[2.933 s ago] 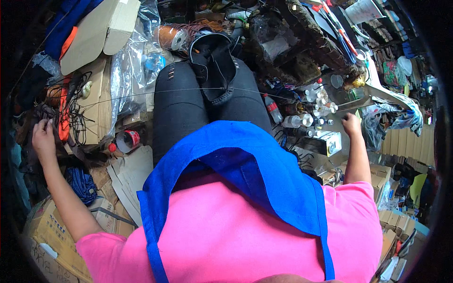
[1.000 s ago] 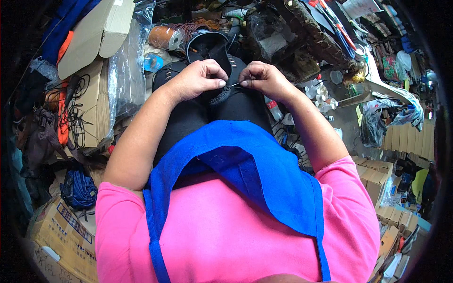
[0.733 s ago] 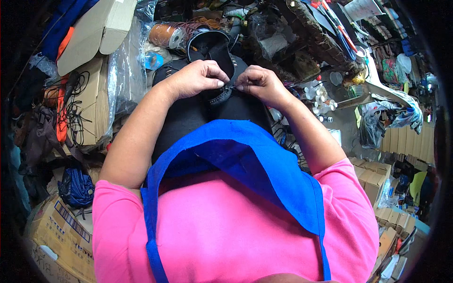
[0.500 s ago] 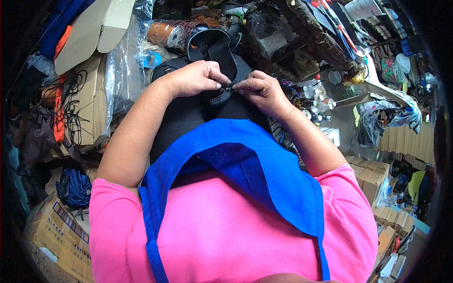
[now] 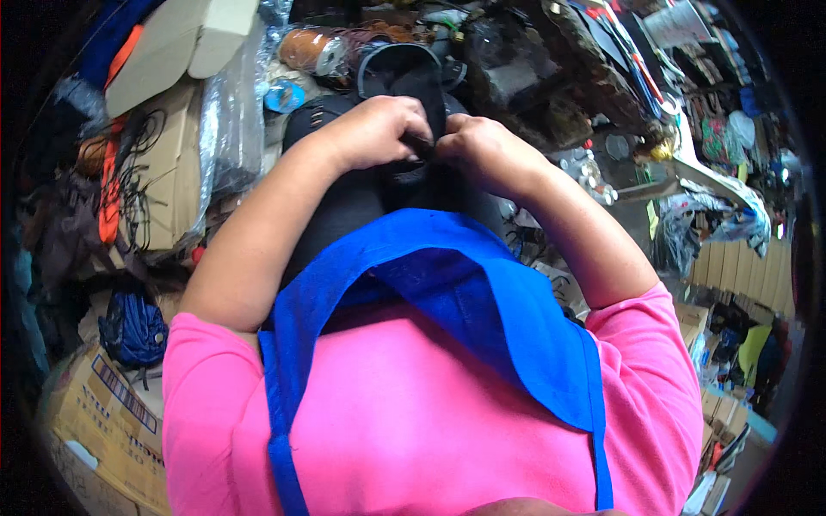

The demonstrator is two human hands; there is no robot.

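Amid clutter [image 5: 508, 60], a black shoe [image 5: 422, 84] at twelve o'clock is being gripped, ideally steadily, by left hand [image 5: 383, 131], right hand [image 5: 490, 151] grasp being unclear.

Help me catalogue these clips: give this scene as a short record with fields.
Left hand: curled at a black shoe-like item; grip details unclear
Right hand: close beside the left, at the same item; grip details unclear
Item position: over dark trousers
Other clothing: blue apron, pink top
Upper left: orange spool, cardboard
Picture: somewhat blurred
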